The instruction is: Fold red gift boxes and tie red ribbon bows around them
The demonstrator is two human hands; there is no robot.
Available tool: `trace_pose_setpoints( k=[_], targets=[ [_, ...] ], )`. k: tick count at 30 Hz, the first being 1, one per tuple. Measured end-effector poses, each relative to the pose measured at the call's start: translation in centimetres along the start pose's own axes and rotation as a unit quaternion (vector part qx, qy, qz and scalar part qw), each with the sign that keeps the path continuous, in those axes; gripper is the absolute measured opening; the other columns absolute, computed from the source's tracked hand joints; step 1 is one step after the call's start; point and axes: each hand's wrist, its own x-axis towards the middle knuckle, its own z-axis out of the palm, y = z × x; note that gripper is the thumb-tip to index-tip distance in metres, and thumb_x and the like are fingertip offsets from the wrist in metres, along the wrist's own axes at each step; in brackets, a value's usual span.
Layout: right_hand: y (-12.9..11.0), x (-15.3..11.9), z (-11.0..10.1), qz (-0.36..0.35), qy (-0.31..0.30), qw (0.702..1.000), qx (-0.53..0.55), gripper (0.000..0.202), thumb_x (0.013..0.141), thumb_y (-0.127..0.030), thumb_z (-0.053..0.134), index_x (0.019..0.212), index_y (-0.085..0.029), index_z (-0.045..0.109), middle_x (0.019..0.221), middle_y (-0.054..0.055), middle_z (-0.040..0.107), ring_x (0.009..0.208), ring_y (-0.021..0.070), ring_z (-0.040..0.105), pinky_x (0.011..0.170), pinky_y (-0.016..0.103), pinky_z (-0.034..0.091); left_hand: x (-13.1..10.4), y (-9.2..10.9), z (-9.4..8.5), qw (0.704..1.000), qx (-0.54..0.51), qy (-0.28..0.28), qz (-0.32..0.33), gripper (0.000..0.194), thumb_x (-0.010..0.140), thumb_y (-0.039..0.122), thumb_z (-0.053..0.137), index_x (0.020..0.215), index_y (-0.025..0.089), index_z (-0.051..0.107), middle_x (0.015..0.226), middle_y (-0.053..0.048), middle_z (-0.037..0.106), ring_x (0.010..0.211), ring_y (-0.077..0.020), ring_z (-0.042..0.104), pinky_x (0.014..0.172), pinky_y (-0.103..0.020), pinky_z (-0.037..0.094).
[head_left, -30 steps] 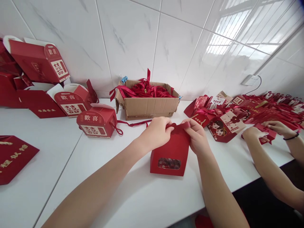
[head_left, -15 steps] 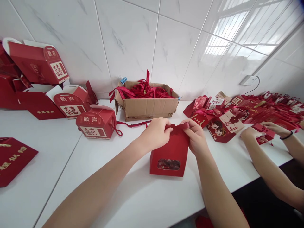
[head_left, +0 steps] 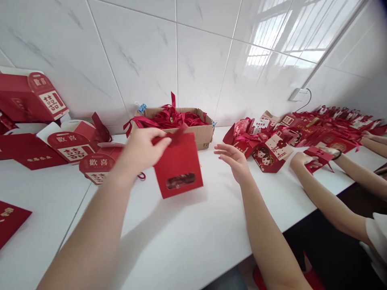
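Observation:
My left hand (head_left: 145, 149) pinches the top of a red gift box (head_left: 178, 159) with a small clear window near its bottom edge. The box hangs tilted above the white table, its shadow falling below it. A blurred ribbon end shows at its top by my fingers. My right hand (head_left: 232, 159) is apart from the box, to its right, fingers spread and holding nothing. Behind the box stands a cardboard carton (head_left: 205, 135) heaped with red ribbons (head_left: 181, 118). A small red box with white lettering (head_left: 98, 163) sits partly behind my left forearm.
More red boxes (head_left: 71, 143) are stacked at the left. A dark red flat-sided box (head_left: 12, 219) lies at the left edge. Finished-looking red boxes (head_left: 272, 155) crowd the right along the tiled wall. A co-worker's hands (head_left: 302, 161) hold a red box (head_left: 319, 157) there.
My left hand has lifted the red gift box off the table and carried it left. My right hand has let go of it and opened. The view has shifted right.

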Motion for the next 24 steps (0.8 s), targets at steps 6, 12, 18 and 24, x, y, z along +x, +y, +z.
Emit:
trace_pose_setpoints(
  k=[6,12,18,24],
  targets=[
    [4.6,1.1,0.9,0.098,0.055,0.972,-0.205,0.013,0.074,-0.019,0.062,0.083,-0.016,0.070,0.095,0.011,0.067,0.074,0.0197,0.063,0.077,0.038,0.049,-0.2,-0.3,-4.5,0.983,0.024,0.150,-0.101,0.023,0.076,0.023,0.064,0.097,0.016,0.070,0.057,0.006,0.057,0.056,-0.0068,0.051,0.058,-0.020,0.044],
    [6.1,0.5,4.5,0.082,0.013,0.967,-0.239,0.012,0.070,-0.026,0.074,0.080,-0.020,0.071,0.094,0.007,0.063,0.078,0.0190,0.061,0.071,0.031,0.046,-0.5,0.4,-4.0,0.986,0.019,0.128,-0.109,0.021,0.077,0.022,0.063,0.096,0.017,0.069,0.061,0.005,0.060,0.056,-0.0088,0.054,0.055,-0.020,0.044],
    [6.5,0.7,6.5,0.040,0.031,0.973,-0.223,0.011,0.078,-0.025,0.066,0.070,-0.020,0.069,0.082,0.004,0.060,0.075,0.0168,0.059,0.069,0.030,0.043,-0.1,-0.5,-3.0,0.993,0.079,0.068,-0.056,0.026,0.078,0.032,0.060,0.099,0.019,0.068,0.062,0.003,0.062,0.055,-0.0128,0.055,0.052,-0.023,0.042],
    [3.8,0.6,5.6,-0.016,0.117,0.981,-0.154,0.015,0.083,-0.032,0.058,0.079,-0.020,0.066,0.082,0.006,0.066,0.070,0.0171,0.059,0.070,0.033,0.048,0.6,-0.8,0.4,0.996,0.088,0.005,0.019,0.019,0.078,0.031,0.058,0.087,0.019,0.068,0.072,-0.002,0.068,0.060,-0.0174,0.057,0.056,-0.026,0.043]
  ],
)
